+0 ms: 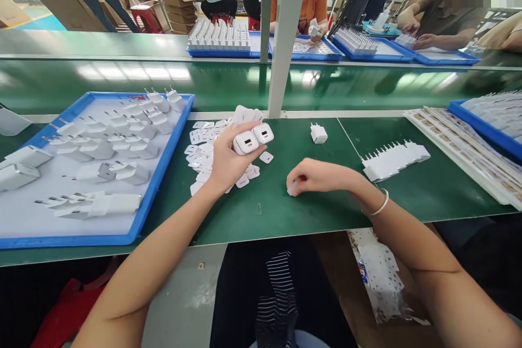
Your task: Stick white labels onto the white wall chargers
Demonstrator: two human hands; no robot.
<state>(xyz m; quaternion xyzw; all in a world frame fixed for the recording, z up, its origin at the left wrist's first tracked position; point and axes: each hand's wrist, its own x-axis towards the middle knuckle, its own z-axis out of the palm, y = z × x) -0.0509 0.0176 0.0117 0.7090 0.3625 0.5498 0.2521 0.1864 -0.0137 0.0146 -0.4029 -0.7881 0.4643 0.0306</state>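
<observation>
My left hand [229, 160] is closed around two white chargers [246, 142], side by side with their port ends facing me. Beneath and beside it lies a loose pile of small white flat pieces [199, 160] on the green table [261, 212]. My right hand [306, 176] rests low over the table, fingertips pinched on a small whitish piece [291, 189] mostly hidden by the fingers. One charger [318, 134] stands alone behind my right hand. Farther right, a row of white chargers [395, 161] lies with pins pointing away from me.
A blue-rimmed tray [141, 217] with several chargers fills the left. White strips [457, 157] and another blue tray [481, 129] lie at the right. A white post [281, 38] rises at the table's back edge. People work beyond the green conveyor [228, 84]. An open box [350, 266] sits below.
</observation>
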